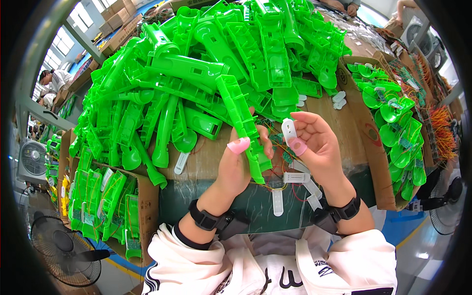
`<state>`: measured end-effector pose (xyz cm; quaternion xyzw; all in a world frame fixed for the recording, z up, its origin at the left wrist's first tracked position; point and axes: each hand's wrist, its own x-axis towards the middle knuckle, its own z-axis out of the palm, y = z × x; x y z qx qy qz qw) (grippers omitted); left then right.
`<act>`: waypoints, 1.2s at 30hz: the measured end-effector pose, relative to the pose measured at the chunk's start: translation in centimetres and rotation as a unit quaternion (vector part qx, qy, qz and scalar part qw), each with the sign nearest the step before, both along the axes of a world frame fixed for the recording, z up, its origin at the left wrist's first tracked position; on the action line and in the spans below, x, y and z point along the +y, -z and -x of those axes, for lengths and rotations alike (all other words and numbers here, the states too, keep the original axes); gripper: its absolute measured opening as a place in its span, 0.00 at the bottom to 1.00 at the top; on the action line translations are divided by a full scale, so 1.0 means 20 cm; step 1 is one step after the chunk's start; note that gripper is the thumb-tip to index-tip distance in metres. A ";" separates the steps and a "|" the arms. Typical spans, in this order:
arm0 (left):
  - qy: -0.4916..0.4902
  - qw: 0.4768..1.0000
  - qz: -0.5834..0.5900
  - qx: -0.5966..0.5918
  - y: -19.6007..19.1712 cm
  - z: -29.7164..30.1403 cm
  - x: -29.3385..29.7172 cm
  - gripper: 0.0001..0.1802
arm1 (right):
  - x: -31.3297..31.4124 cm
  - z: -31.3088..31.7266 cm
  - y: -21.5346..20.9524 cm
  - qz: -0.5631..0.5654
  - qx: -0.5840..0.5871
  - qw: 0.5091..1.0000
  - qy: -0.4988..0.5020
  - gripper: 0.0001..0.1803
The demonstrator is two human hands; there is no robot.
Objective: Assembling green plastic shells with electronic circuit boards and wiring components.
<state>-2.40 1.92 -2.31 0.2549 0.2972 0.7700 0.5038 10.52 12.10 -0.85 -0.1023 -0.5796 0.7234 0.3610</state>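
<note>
My left hand [232,169] is closed round a long green plastic housing half [238,109], held upright and tilted, its ribbed inside showing. A small white plastic part [288,129] with dark slots is pinched between the thumb and fingers of my right hand [320,150], apart from the housing half. Pink covers sit on both thumbs. Behind and between the hands lie thin wires and a small green circuit board [287,157], partly hidden. Below my right hand several white slim parts [278,202] lie scattered on the dark green mat [211,209].
A big heap of green housing halves [189,69] covers the far table. Cardboard boxes of wired green housings stand left [148,216] and right [378,172]. Orange wire bundles [442,135] hang at far right. Fans [66,250] flank me. Another person [56,81] sits far left.
</note>
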 end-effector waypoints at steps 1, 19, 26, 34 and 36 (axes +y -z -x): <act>-0.001 1.000 0.002 -0.001 0.00 0.00 0.00 0.35 | 0.00 -0.01 0.01 -0.011 -0.013 1.000 -0.017 0.18; -0.031 0.986 0.082 0.143 -0.01 -0.03 -0.01 0.37 | 0.00 -0.02 0.03 0.065 0.067 0.991 -0.095 0.17; -0.024 0.987 0.073 0.141 -0.05 -0.05 0.00 0.39 | -0.04 -0.01 -0.01 0.075 -0.024 0.994 -0.077 0.18; 0.000 0.984 0.032 0.178 -0.03 -0.06 0.00 0.39 | -0.08 0.01 0.03 0.063 -0.018 0.996 -0.057 0.14; 0.000 0.980 0.031 0.199 -0.02 -0.06 0.00 0.39 | -0.09 0.01 0.02 0.061 -0.020 0.996 -0.054 0.13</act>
